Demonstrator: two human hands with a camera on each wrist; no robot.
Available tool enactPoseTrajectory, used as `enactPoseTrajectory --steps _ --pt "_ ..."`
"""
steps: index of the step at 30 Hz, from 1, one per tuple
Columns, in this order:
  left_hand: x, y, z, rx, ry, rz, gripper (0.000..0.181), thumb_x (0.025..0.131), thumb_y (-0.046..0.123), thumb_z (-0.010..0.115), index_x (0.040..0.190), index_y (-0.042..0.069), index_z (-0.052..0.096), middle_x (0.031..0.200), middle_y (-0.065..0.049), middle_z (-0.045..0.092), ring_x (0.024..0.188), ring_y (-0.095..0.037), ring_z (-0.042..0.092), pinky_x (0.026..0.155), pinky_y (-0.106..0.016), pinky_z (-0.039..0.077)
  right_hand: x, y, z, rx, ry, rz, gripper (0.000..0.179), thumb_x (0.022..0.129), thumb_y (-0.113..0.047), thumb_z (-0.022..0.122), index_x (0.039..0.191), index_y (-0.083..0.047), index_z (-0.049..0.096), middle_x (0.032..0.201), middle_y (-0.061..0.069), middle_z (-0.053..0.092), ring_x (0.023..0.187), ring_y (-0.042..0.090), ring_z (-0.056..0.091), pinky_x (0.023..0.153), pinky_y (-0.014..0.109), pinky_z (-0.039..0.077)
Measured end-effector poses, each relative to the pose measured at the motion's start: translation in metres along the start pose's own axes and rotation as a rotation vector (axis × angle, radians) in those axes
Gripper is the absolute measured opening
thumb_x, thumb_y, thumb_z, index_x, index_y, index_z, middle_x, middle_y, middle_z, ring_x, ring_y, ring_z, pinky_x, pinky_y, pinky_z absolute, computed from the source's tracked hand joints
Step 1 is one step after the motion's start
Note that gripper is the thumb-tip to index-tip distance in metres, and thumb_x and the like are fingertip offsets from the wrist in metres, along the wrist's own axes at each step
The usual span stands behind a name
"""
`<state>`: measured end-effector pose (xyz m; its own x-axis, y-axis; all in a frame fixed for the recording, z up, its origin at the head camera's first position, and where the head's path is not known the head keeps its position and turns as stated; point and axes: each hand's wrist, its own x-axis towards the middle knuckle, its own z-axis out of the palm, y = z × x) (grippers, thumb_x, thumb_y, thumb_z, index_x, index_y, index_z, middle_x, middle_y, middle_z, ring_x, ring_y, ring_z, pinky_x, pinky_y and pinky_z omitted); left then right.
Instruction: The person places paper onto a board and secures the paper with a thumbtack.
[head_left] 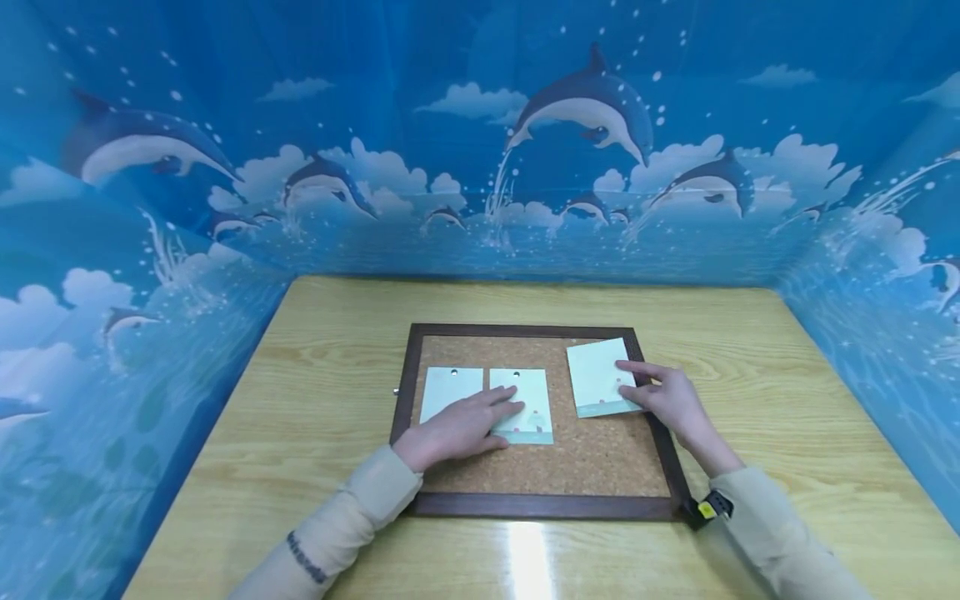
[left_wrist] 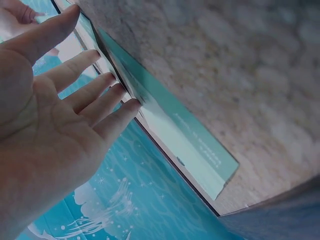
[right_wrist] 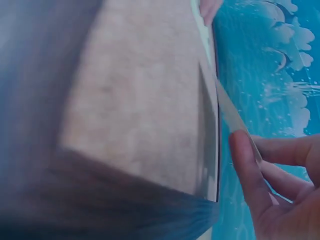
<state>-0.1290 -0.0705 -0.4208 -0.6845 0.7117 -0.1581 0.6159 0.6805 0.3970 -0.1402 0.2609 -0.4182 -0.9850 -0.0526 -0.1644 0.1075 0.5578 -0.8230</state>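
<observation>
A framed corkboard [head_left: 540, 475] lies on the table, two pale green paper sheets on its left half. My left hand [head_left: 459, 427] rests over the middle sheet [head_left: 534, 396], fingers extended; its forearm side overlaps the lower part of the left sheet [head_left: 452, 390]. In the left wrist view, the fingers of the left hand [left_wrist: 60, 125] are fairly straight and spread. At the board's right, my right hand [head_left: 671, 402] pinches a third sheet [head_left: 596, 375], slightly tilted. The right wrist view shows this sheet [right_wrist: 231, 109] raised off the cork, between thumb and fingers.
The board's dark brown frame [head_left: 540, 505] surrounds the cork. A small dark round spot marks the top of both left-hand sheets. The wooden table [head_left: 330, 367] extends around the board. Blue dolphin-print cloth [head_left: 480, 233] stands at the back and sides.
</observation>
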Motion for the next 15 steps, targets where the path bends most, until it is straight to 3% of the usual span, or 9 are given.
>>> enactPoseTrajectory --steps 4,8,15 --pt "0.000 -0.001 0.001 0.006 -0.009 -0.006 0.061 0.100 0.028 0.066 0.153 0.009 0.045 0.165 -0.013 0.029 0.152 -0.027 0.027 0.123 -0.042 0.027 -0.002 0.004 0.006 -0.017 -0.054 -0.005 0.050 0.095 -0.012 0.071 0.141 0.002 0.057 0.095 0.020 0.075 0.066 0.013 0.064 0.059 0.028 0.054" --pt "0.000 -0.001 0.000 0.000 -0.011 -0.003 0.061 0.100 0.028 0.065 0.153 0.008 0.044 0.165 -0.013 0.028 0.152 -0.028 0.027 0.123 -0.042 0.026 -0.003 0.006 0.008 -0.004 -0.106 -0.002 0.050 0.096 -0.009 0.070 0.141 0.004 0.055 0.125 0.031 0.064 0.081 0.021 0.073 0.066 0.033 0.062" --pt "0.000 -0.002 0.001 -0.012 -0.005 0.011 0.061 0.099 0.027 0.066 0.152 0.007 0.044 0.164 -0.015 0.029 0.152 -0.030 0.027 0.123 -0.043 0.026 -0.006 0.008 0.012 -0.036 -0.172 0.003 0.050 0.094 -0.008 0.072 0.140 0.005 0.056 0.132 0.036 0.055 0.085 0.022 0.073 0.065 0.033 0.062"
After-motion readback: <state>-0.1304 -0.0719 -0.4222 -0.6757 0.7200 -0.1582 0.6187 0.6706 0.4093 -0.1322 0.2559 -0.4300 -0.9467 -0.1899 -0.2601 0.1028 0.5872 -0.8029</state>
